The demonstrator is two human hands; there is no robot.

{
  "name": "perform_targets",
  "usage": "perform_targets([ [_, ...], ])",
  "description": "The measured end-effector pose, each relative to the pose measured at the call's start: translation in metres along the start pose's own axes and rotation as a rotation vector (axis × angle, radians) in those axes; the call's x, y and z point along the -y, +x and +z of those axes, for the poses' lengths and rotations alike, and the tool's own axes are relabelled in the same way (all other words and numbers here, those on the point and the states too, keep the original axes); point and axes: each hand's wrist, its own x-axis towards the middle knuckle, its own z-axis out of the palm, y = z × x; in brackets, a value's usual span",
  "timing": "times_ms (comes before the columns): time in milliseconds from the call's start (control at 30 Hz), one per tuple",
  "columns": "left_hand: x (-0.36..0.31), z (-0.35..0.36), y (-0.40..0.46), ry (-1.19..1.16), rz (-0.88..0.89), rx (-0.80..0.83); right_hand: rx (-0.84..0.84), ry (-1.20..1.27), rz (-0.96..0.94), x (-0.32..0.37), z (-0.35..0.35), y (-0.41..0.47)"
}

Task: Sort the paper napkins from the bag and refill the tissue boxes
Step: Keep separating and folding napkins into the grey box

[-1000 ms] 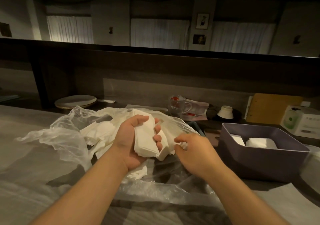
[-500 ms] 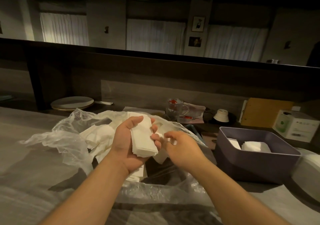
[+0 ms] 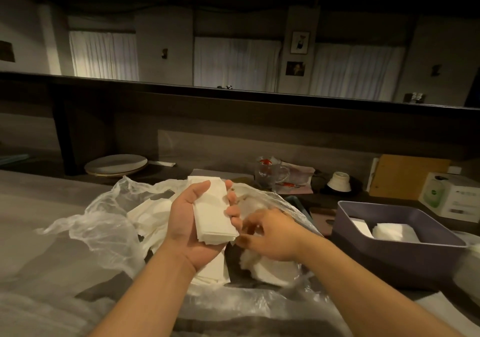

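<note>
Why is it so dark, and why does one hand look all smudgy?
Head view: the room is dim and yellowish, brightest on the curtains far back; the right hand is blurred, seemingly by motion, while the left hand and its napkin stack look sharp; the wide lens bows the dark ledge.
</note>
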Motion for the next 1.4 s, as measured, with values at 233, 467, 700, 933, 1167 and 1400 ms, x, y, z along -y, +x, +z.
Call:
perform_targets([
  [233, 0.004, 0.002, 0.001, 0.018, -0.041, -0.009, -0.122, 0.037, 0.014, -0.017, 0.002, -0.027],
  [467, 0.009, 0.004, 0.002, 0.056, -0.056, -0.035, -0.056, 0.017, 0.139, -0.036, 0.004, -0.047],
  [700, 0.012, 0.005, 0.003, 0.088, -0.068, -0.048, -0.064, 0.113, 0.186, -0.042, -0.004, -0.054],
  [933, 0.014, 0.006, 0.002, 0.119, -0.079, -0.067, -0.145, 0.252, 0.175, -0.039, -0.001, -0.053],
  [1167, 0.016, 0.012, -0.001, 0.172, -0.124, -0.073, -0.179, 0.726, 0.097, -0.026, -0.02, -0.069],
  [1400, 0.025, 0.023, -0.009, 0.59, -0.23, -0.07, -0.263, 0.903, -0.037, -0.01, -0.02, -0.073],
])
